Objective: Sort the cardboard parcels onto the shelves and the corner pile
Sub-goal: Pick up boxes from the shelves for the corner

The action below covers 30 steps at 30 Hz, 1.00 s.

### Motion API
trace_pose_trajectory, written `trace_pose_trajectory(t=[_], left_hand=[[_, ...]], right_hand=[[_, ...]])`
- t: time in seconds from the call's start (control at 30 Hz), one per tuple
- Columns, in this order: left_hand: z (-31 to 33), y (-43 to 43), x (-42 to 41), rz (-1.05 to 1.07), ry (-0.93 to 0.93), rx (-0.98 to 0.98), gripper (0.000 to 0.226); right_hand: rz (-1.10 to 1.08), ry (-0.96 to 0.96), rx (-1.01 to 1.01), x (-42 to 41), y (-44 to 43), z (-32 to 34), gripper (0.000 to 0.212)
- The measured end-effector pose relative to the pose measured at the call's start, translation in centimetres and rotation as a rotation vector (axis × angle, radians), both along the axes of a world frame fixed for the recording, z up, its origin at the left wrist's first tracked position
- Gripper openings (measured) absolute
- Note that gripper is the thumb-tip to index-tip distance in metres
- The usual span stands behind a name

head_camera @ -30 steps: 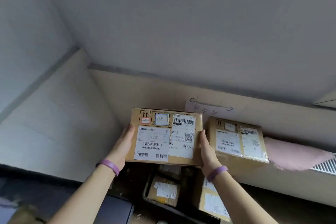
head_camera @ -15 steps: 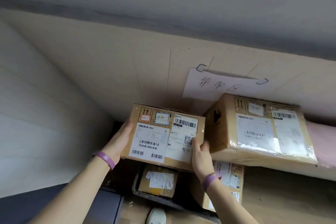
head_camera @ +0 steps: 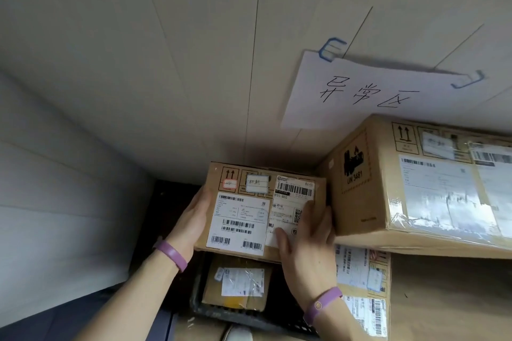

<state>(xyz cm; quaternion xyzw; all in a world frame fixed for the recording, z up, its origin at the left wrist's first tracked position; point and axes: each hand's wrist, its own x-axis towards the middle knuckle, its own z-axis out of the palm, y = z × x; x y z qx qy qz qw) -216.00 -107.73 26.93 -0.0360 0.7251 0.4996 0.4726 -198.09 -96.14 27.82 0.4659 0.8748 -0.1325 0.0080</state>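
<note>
Small brown labelled cardboard parcel [head_camera: 243,213] — clasped at 9 o'clock by left hand [head_camera: 194,219], at 4 o'clock by right hand [head_camera: 307,243]. Larger brown cardboard box [head_camera: 388,191] just beside, 3 o'clock.

Dim, soft-focus, wide-angle edge distortion
</note>
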Motion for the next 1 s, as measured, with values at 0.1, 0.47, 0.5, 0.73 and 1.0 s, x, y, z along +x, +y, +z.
trace_pose_trajectory(t=[0.1,0.47,0.5,0.73,1.0], left_hand=[[0.2,0.5,-0.2,-0.034,0.008,-0.014,0.053],[-0.8,-2.0,5.5,0.075,0.051,-0.006,0.049],[-0.8,-2.2,5.8,0.086,0.050,-0.013,0.049],[-1.3,-3.0,5.9,0.052,0.131,-0.095,0.066],[-1.1,-2.8,5.4,-0.024,0.184,-0.216,0.043]], right_hand=[[0.011,0.006,0.061,0.2,-0.1,-0.9,0.075],[0.231,-0.050,0.045,4.7,-2.7,-2.8,0.091],[0.225,-0.038,0.048,4.8,-3.1,-3.1,0.094],[0.381,0.000,0.066,5.1,-4.9,-2.6,0.102],[0.445,-0.011,0.149,5.4,-3.9,-1.9,0.099]])
